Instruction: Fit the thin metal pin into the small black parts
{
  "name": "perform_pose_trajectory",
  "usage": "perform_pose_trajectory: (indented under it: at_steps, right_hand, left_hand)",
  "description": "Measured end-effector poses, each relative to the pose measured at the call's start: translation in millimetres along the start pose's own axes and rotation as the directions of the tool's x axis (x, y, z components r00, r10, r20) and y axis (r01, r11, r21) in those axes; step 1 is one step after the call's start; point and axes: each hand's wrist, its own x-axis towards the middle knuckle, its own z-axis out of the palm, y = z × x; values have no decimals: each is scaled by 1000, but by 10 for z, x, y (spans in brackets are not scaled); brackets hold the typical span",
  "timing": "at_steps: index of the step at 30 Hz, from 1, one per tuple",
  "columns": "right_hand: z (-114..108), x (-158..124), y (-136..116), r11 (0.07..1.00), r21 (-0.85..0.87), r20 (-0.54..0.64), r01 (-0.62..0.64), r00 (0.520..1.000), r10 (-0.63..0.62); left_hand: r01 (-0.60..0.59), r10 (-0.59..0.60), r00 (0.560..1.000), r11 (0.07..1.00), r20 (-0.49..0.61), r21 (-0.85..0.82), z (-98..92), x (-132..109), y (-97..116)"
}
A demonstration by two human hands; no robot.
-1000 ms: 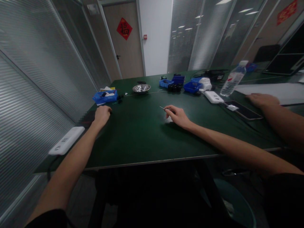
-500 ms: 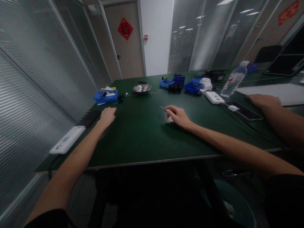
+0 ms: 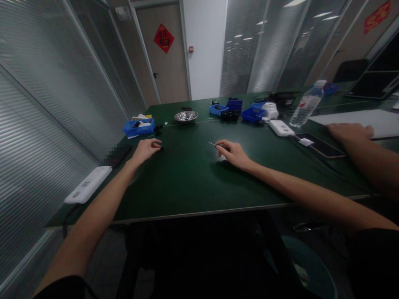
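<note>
My right hand is closed around the dark handle of what looks like a small screwdriver, its thin metal shaft pointing left over the green table. On the left, my left hand pinches a small black piece at its fingertips, just above the tabletop; its kind is too small to make out. Beyond that hand lie a few small black parts beside a blue tray with white and yellow items in it. A round metal dish with small shiny things stands farther back in the middle.
Blue bins and black parts sit at the back. To the right are a white power bank, a phone, a water bottle and another person's hand. A white device lies at the left edge.
My left hand has moved slightly right, and a small black piece now shows at its fingertips. My right hand has hardly moved; the tool tip has shifted a little left and down.
</note>
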Motion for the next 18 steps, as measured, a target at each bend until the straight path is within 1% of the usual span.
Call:
perform_pose_trajectory:
  at_steps: [2, 4, 5, 7, 8, 9, 10, 12, 15, 18]
  right_hand:
    - [7, -2, 2, 1000, -10, 20, 11, 1000, -11]
    - [18, -12, -8, 999, -14, 72, 43, 997, -42]
    - [25, -21, -20, 997, -21, 106, 73, 992, -70]
    - [44, -48, -56, 988, -48, 175, 149, 975, -139]
    - [56, -65, -79, 980, -64, 201, 187, 965, -171]
    - [69, -83, -104, 973, -74, 221, 218, 955, -197]
    - [82, -102, -129, 967, -78, 233, 242, 948, -218]
    - [109, -136, -177, 955, -76, 238, 287, 935, -262]
    - [139, -169, -218, 931, -80, 261, 357, 909, -326]
    - [149, -179, -222, 904, -121, 302, 411, 882, -361]
  left_hand:
    - [-56, 72, 992, 986, 100, -157, 117, -52, 211]
    - [-100, 172, 962, 945, 213, -311, 260, -129, 444]
    - [-111, 226, 937, 917, 267, -384, 336, -172, 557]
    - [-124, 346, 863, 852, 369, -508, 483, -257, 750]
    - [-125, 390, 831, 827, 398, -548, 547, -294, 822]
    - [-138, 426, 809, 808, 405, -573, 602, -325, 875]
    - [-155, 449, 798, 798, 402, -582, 645, -350, 910]
    - [-211, 467, 800, 807, 376, -552, 695, -381, 935]
    - [-306, 472, 817, 842, 330, -445, 706, -398, 919]
    - [-380, 508, 814, 833, 282, -401, 697, -407, 921]
